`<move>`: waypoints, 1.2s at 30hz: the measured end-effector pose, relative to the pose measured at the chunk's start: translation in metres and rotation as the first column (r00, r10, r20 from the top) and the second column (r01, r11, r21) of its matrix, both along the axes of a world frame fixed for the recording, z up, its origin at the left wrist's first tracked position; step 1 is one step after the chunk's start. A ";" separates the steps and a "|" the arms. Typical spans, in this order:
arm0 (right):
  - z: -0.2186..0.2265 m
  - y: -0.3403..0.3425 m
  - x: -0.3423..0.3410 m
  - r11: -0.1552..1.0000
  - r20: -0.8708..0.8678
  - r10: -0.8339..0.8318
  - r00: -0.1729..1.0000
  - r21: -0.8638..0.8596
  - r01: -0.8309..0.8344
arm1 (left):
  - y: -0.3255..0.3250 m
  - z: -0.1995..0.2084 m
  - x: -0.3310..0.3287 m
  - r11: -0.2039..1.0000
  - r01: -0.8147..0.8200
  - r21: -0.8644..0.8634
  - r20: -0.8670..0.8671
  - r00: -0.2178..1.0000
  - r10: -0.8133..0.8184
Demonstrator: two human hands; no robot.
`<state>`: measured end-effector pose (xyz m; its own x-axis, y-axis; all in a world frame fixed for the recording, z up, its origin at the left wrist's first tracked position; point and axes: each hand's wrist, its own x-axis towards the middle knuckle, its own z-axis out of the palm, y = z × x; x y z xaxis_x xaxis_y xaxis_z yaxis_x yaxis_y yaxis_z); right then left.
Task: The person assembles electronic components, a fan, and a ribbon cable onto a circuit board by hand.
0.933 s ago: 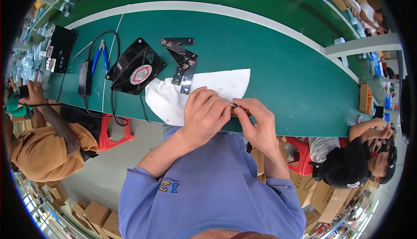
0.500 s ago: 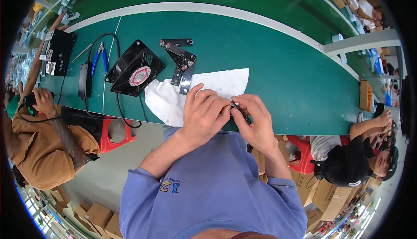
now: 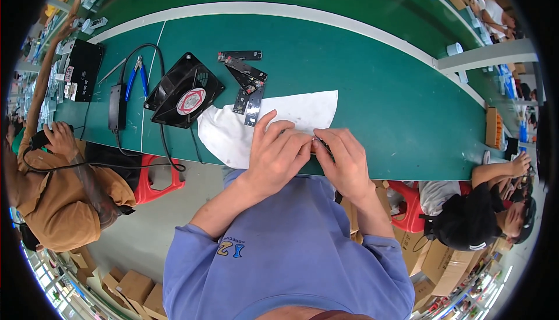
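Observation:
Above the near edge of the green table, my left hand (image 3: 276, 154) and my right hand (image 3: 345, 160) meet fingertip to fingertip. Both are closed in a pinch on a small dark part (image 3: 316, 139), mostly covered by the fingers; its kind cannot be made out. Under and beyond my left hand a white cloth (image 3: 311, 107) is spread out. Several narrow black circuit boards (image 3: 243, 67) lie in a loose, overlapping pile at the cloth's far left edge, one of them resting partly on it.
Left of the boards stands a black fan (image 3: 183, 93) with a cable. Beyond it are blue-handled cutters (image 3: 137, 78), a black power adapter (image 3: 117, 107) and a black box (image 3: 84, 70). Co-workers sit at both sides. An orange-filled carton (image 3: 494, 128) stands at the right.
My fingers have shifted slightly around the small part, which shows less now. The left co-worker's far arm has swung up across the table's left end. The pile and fan stay put.

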<state>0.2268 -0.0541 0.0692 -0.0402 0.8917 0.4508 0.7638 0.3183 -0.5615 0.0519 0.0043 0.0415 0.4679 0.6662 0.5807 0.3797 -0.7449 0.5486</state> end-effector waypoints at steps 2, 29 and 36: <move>-0.001 -0.001 -0.001 1.000 -0.026 0.000 1.000 -0.002 0.000 | 0.000 0.000 -0.002 1.000 0.013 0.003 0.000 1.000 -0.013; 0.006 -0.009 0.010 0.994 -0.037 0.033 0.999 -0.100 -0.037 | -0.001 0.005 0.000 1.000 0.001 0.031 0.032 0.999 -0.002; 0.017 -0.010 -0.001 0.990 -0.101 0.011 0.995 -0.141 -0.025 | 0.000 -0.001 -0.007 0.996 0.026 0.091 -0.060 0.998 -0.021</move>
<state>0.2260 -0.0636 0.0864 -0.0177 0.9464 0.3224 0.6966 0.2430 -0.6750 0.0445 0.0044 0.0407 0.5183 0.5998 0.6096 0.3911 -0.8001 0.4548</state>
